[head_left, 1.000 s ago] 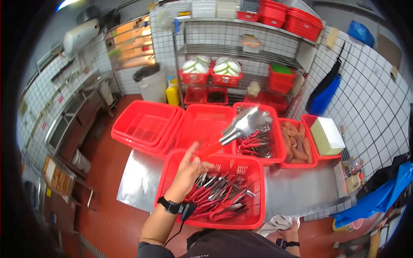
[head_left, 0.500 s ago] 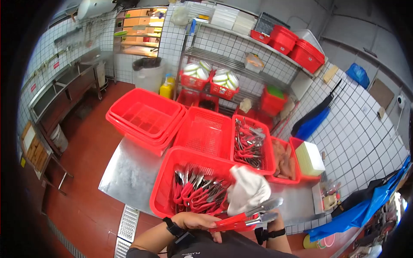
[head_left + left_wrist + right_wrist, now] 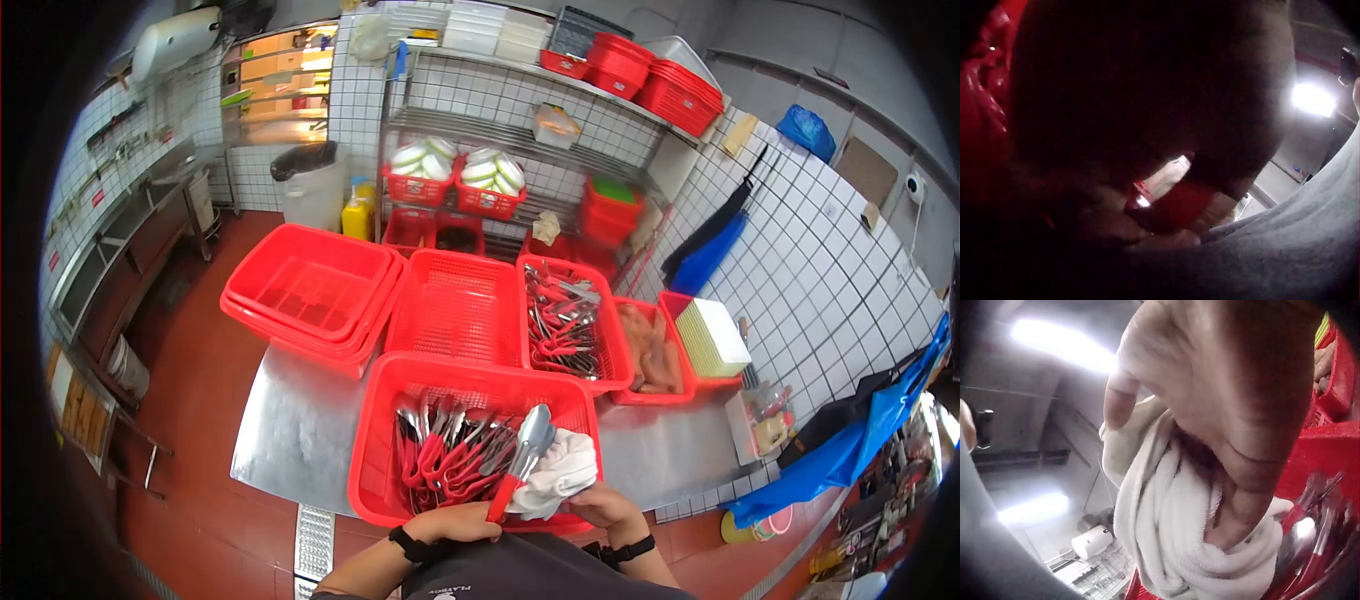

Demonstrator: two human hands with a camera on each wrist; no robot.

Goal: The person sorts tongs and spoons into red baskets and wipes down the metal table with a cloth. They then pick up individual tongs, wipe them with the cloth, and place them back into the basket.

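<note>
My left hand (image 3: pixel 462 522) grips a pair of tongs (image 3: pixel 529 446) by the red handles, metal head pointing up. My right hand (image 3: pixel 608 505) holds a bunched white cloth (image 3: pixel 562 468), which lies against the tongs' metal end. In the right wrist view, the cloth (image 3: pixel 1175 519) is folded under that hand's curled fingers and thumb. Both hands are close to my body at the near edge of a red basket (image 3: pixel 368 468). Inside it lies a pile of red-handled tongs (image 3: pixel 450 455). The left wrist view is mostly dark.
Behind the near basket stand a red mesh basket (image 3: pixel 455 310) and another basket with more tongs (image 3: pixel 565 325). Stacked red tubs (image 3: pixel 310 285) are at left. Brown elongated items (image 3: pixel 650 352) and pale stacked plates (image 3: pixel 712 340) sit at right on the metal table (image 3: pixel 650 450).
The left hand has brought the tongs from above the baskets down near my body, and their head now points up. The right hand has lifted the cloth from the table's edge to the tongs.
</note>
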